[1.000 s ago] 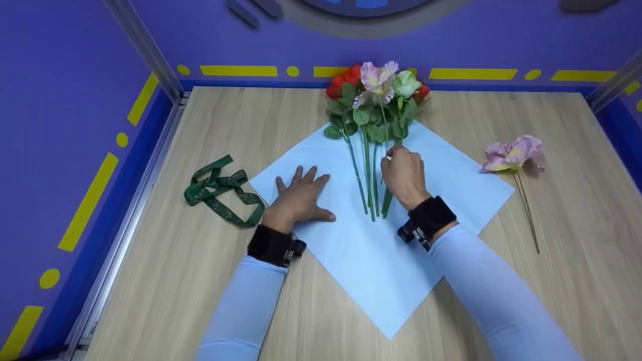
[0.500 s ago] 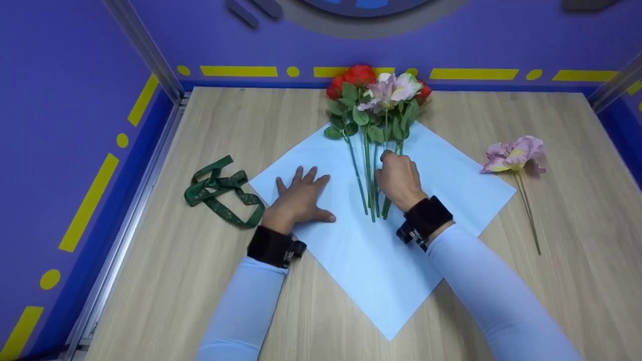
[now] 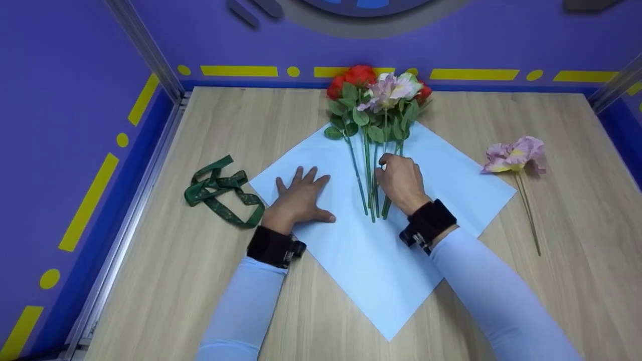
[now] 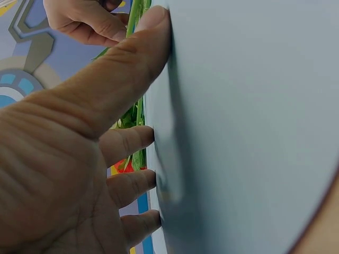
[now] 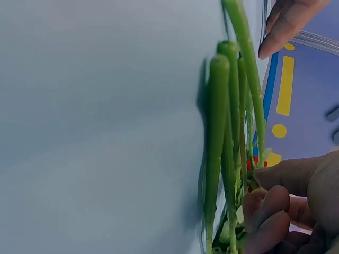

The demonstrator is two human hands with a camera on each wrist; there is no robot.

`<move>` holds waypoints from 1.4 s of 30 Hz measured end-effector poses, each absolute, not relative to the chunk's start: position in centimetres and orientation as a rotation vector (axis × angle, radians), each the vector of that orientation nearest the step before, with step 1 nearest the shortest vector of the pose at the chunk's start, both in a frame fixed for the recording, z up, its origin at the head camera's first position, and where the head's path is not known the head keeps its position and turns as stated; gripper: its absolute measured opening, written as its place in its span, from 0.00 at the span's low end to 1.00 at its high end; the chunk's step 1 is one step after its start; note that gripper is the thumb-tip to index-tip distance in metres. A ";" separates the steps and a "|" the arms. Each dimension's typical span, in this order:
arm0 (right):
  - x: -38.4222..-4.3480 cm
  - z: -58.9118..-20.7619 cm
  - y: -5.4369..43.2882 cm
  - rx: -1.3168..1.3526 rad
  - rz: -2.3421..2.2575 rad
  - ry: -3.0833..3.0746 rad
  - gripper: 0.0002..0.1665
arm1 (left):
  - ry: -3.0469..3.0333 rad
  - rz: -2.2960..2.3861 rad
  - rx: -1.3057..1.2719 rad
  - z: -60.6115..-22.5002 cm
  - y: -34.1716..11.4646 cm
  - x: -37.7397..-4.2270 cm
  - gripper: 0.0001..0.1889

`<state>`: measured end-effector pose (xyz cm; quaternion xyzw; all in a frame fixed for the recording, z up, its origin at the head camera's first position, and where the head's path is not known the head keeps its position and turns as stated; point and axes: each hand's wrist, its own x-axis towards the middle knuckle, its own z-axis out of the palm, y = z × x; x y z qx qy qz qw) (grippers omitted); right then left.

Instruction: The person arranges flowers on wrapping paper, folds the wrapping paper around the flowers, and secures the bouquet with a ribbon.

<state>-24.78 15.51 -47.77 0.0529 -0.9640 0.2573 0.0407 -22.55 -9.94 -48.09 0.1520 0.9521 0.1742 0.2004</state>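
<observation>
My left hand (image 3: 299, 200) lies with fingers spread on a light-blue sheet of wrapping paper (image 3: 381, 281); its fingertips press the paper in the left wrist view. My right hand (image 3: 401, 181) has thumb and fingers curled round the thin stem of a pink-purple flower (image 3: 385, 94), among the green stems (image 5: 217, 106) of the bunch. The flower's head rests over red roses (image 3: 360, 75), a pale whitish-green rose (image 3: 409, 85) and leaves (image 3: 360, 117) at the paper's far corner. My fingers hide the lower end of the held stem.
A tangled green ribbon (image 3: 228, 193) lies left of the paper on the wooden table (image 3: 190, 301). Another pink-purple flower (image 3: 516, 154) with a long thin stem lies to the right. Blue-purple walls (image 3: 241, 45) stand behind and at the sides.
The held purple flower has come down toward me and slightly right, now overlapping the pale rose. My right hand has shifted slightly nearer with it. My left hand has stayed still.
</observation>
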 end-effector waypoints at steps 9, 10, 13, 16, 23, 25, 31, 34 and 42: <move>-23.7 -47.5 16.7 0.170 0.797 -2.888 0.14 | 2.680 0.481 0.416 -48.3 -10.1 -22.5 0.56; -23.5 -47.5 17.0 0.167 0.802 -2.879 0.14 | 2.680 0.482 0.415 -48.3 -10.1 -22.5 0.56; -22.9 -47.5 17.9 0.163 0.801 -2.845 0.13 | 2.681 0.486 0.419 -48.4 -10.2 -22.5 0.56; -22.4 -47.7 19.2 0.154 0.782 -2.807 0.13 | 2.680 0.488 0.419 -48.4 -10.2 -22.5 0.56; -21.1 -48.2 23.4 0.097 0.719 -2.736 0.11 | 2.668 0.481 0.419 -48.4 -10.2 -22.6 0.56; -20.6 -48.2 24.9 0.076 0.705 -2.726 0.12 | 2.668 0.480 0.418 -48.3 -10.2 -22.6 0.56; -18.9 -47.8 29.6 -0.024 0.664 -2.743 0.13 | 2.670 0.490 0.421 -48.3 -10.1 -22.5 0.56; -18.0 -47.5 32.1 -0.073 0.639 -2.773 0.13 | 2.669 0.495 0.421 -48.3 -10.1 -22.5 0.56; -15.2 -47.2 37.6 -0.195 0.605 -2.886 0.17 | 2.674 0.505 0.426 -48.3 -10.0 -22.5 0.56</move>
